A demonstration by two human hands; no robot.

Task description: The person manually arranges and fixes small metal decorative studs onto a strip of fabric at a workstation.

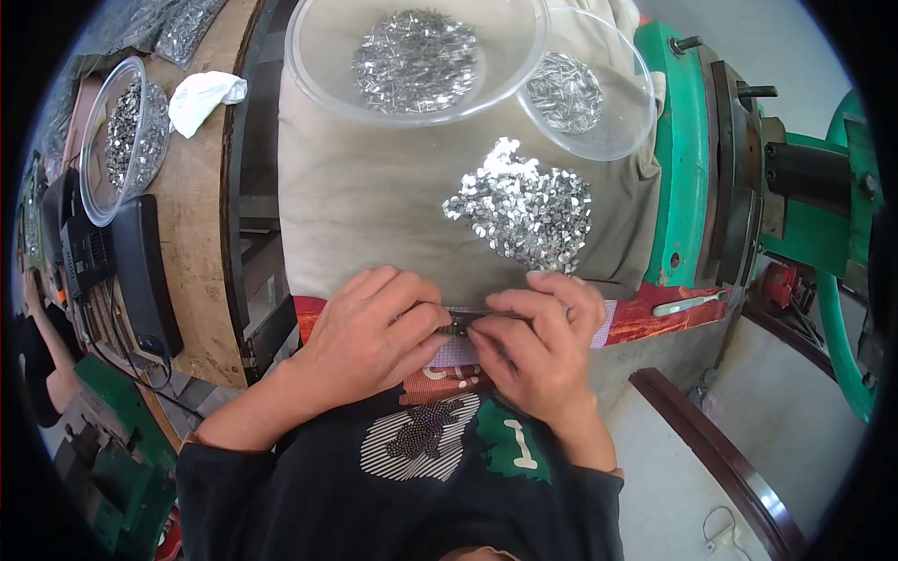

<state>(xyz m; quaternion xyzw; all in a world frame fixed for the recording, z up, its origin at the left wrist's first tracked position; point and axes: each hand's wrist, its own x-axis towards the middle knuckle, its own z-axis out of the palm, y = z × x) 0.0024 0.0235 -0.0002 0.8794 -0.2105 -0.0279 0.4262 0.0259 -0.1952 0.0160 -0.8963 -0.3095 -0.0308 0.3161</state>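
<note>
My left hand (374, 332) and my right hand (543, 337) meet at the front edge of the cloth-covered work surface, close to my body. Between their fingertips is a small, dark, narrow metal piece with short segments (456, 328), mostly hidden by the fingers; its exact kind cannot be made out. Both hands are pinched closed on it. Just beyond my right hand lies a loose pile of shiny little metal pieces (524, 206) on the beige-grey cloth (365, 196). Under the fingers a pale checked cloth strip (599, 327) shows.
Clear plastic bowls (323, 56) (613, 148) of small metal parts stand at the back. A green machine (678, 178) borders the right, with tweezers (687, 304) nearby. The left wooden bench (201, 187) carries another bowl (86, 168), white crumpled paper (206, 101) and a black box (148, 276). Another person's arm (51, 351) shows far left.
</note>
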